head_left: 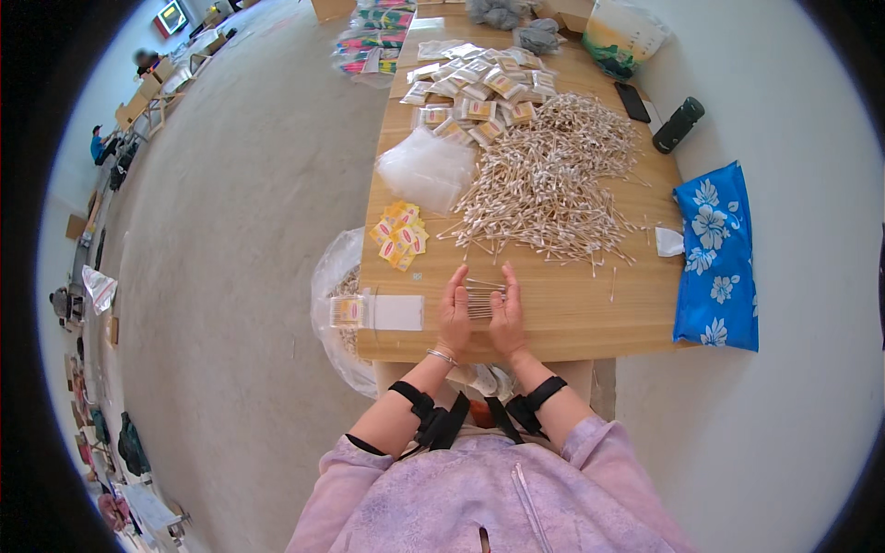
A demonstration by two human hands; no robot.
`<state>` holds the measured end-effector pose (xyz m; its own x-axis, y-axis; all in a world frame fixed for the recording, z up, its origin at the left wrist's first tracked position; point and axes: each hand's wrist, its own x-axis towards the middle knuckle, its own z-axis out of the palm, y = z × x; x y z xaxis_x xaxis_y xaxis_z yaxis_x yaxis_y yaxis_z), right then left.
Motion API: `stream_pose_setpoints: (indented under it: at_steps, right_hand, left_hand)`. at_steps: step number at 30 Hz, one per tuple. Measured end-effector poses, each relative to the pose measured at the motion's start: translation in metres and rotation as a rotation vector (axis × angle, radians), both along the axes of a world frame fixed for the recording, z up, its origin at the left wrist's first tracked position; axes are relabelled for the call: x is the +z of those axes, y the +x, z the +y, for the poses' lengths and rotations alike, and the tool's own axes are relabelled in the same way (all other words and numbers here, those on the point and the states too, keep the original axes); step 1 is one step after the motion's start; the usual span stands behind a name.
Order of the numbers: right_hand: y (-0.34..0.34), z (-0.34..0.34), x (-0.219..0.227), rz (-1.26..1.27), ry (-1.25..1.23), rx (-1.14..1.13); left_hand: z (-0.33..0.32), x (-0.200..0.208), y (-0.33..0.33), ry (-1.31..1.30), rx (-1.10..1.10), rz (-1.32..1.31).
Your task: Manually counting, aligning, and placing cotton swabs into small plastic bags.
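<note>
i sit at a light wooden table [572,318] that stands on a pale grey floor [240,249], smooth and evenly lit by soft daylight with no hard shadows. a blue cushion with white flowers [717,258] lies on the floor just beside the table's right edge. to my left the floor runs far back to a pale wall, where cardboard boxes [147,88] and low desks stand in a row and a person in blue [98,145] sits. bags and bundles [101,433] line the left rim of the room.
</note>
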<state>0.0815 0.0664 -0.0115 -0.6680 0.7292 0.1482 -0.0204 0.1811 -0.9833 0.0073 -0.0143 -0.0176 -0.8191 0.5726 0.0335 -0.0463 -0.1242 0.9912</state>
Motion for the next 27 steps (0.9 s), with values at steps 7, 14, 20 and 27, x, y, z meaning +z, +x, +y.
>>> stream_pose_setpoints:
  at_steps: [7, 14, 20, 27]
  right_hand:
    - [-0.009, 0.011, -0.002, -0.371, 0.540, 0.012]
    - [-0.006, 0.010, -0.002, -0.228, 0.374, 0.121]
    - [-0.012, 0.006, -0.002, -0.011, 0.036, 0.002]
    - [-0.004, 0.007, 0.005, 0.036, -0.064, -0.009]
  left_hand:
    - [0.001, -0.003, -0.002, 0.143, 0.121, -0.113]
    - [-0.003, -0.002, -0.004, 0.060, 0.097, -0.087]
    - [-0.003, -0.005, -0.005, 0.052, 0.051, -0.044]
    - [-0.009, -0.009, -0.013, 0.149, -0.001, -0.174]
